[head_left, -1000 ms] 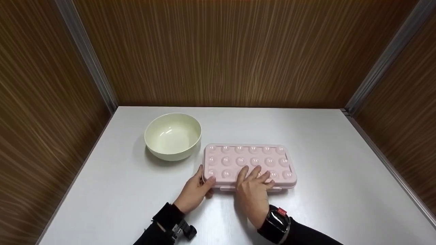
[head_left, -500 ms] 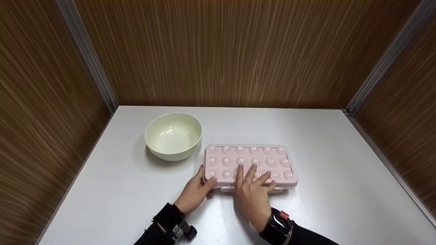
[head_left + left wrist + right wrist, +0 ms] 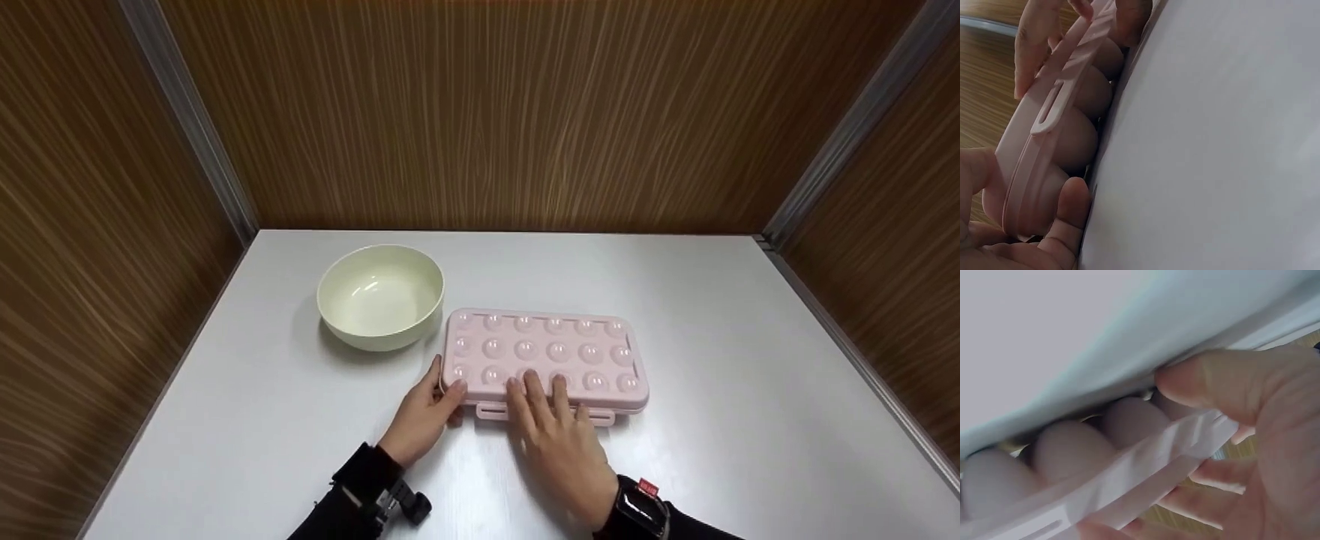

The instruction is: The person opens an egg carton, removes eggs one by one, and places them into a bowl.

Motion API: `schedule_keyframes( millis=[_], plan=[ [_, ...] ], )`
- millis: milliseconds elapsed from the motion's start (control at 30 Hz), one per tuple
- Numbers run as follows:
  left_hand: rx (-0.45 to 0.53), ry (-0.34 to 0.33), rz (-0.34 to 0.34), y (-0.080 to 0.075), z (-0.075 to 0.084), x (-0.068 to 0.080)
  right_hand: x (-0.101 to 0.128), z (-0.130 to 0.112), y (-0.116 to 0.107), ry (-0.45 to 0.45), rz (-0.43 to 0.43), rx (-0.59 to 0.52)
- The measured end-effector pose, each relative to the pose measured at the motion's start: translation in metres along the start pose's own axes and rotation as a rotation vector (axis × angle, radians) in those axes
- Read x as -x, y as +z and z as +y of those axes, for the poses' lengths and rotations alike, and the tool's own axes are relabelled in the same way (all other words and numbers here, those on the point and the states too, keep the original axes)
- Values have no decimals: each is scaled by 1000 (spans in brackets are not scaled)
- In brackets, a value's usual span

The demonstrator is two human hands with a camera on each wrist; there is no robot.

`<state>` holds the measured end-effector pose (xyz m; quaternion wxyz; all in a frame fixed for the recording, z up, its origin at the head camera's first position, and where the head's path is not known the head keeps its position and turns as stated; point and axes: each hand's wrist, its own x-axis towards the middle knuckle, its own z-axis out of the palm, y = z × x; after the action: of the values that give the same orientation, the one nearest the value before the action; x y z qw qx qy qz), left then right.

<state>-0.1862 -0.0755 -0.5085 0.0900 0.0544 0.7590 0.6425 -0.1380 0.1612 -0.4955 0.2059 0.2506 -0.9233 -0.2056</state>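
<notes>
Two hands on one pink plastic egg box (image 3: 540,337), lid down, on the white tabletop (image 3: 750,375), centre, nearer the person than the bowl and just right of it, not touching. Box: rounded-corner rectangle, satin-gloss moulded shell, lid (image 3: 475,362) with smooth domes (image 3: 557,352) in a 3 x 6 grid, two of the near row partly under fingers. Front edge has a long clasp strip (image 3: 493,411), slot near each end, ribbing along the middle per left wrist view. Below the rim: bulbous rounded cups (image 3: 1075,140), matte-looking in shadow. Left hand (image 3: 420,420) grips the near-left corner, thumb on the lid, other fingers round the side and down by the cups. Right hand (image 3: 562,450) pinches the front edge near mid-length: fingers fairly straight on the lid, thumb bent low alongside the cups. Hands well apart from each other. Bowl (image 3: 380,300): pale green, round, upright, smooth glossy wall with bright highlights inside, thin rim. Tabletop smooth, soft sheen. Brown panels (image 3: 480,112) with fine streaky wood grain on three sides; grey metal-look strips (image 3: 199,127) at the corners. Black sleeves (image 3: 330,521), black wrist straps (image 3: 371,480); small red tag (image 3: 648,487) on the right one.
</notes>
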Motion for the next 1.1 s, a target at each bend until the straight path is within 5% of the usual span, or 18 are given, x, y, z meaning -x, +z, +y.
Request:
schedule_keyframes(
  millis=[167, 333, 500, 667, 800, 1000, 1100],
  plan=[
    [7, -7, -3, 1, -1, 1, 2, 21, 17, 75, 137, -5],
    [2, -13, -12, -1, 0, 3, 3, 36, 20, 26, 176, -13],
    [-10, -1, -12, -2, 0, 6, 0, 62, 2, -47, 236, -177],
    [47, 9, -22, -3, -3, 7, -5, 110, -18, 11, 326, -385],
    [100, 18, -4, -1, -4, 6, -9, 155, -19, 200, 371, -494],
    [83, 37, 18, 1, -3, 6, -25, 192, 6, 674, 398, -744],
    [60, 36, 28, 0, -2, 6, -38, 200, 19, 772, 383, -880]
  ],
)
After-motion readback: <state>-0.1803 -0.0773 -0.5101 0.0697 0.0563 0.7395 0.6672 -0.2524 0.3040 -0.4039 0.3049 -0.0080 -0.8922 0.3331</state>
